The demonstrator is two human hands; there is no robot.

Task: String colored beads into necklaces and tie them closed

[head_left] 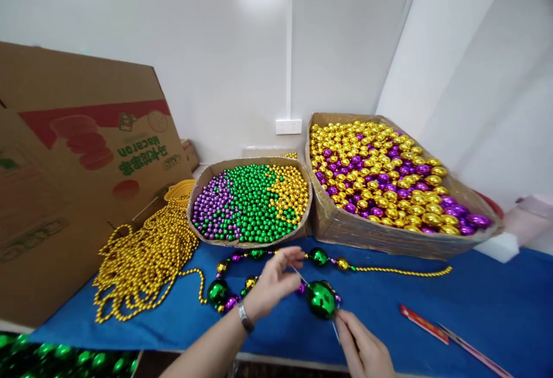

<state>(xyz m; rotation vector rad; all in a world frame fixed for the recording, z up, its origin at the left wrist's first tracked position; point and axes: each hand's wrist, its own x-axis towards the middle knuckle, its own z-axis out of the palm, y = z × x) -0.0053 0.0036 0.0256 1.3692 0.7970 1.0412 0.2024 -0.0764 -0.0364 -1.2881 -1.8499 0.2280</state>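
My left hand [273, 282] is over the blue tabletop, fingers pinched on a thin string that runs to a large green ball [321, 299]. My right hand [362, 344] is low at the front, fingers closed on the string's other end just below that ball. A partly strung necklace [242, 271] of green, gold and purple balls lies in a loop under my left hand, with a gold bead tail [401, 272] stretching right.
A round cardboard tray [250, 200] holds small purple, green and gold beads; a larger box [389, 176] holds gold and purple balls. Gold bead strands [147, 257] are piled at left beside a big carton [64, 159]. Red strips [425, 323] lie at right. Green balls [64, 358] sit lower left.
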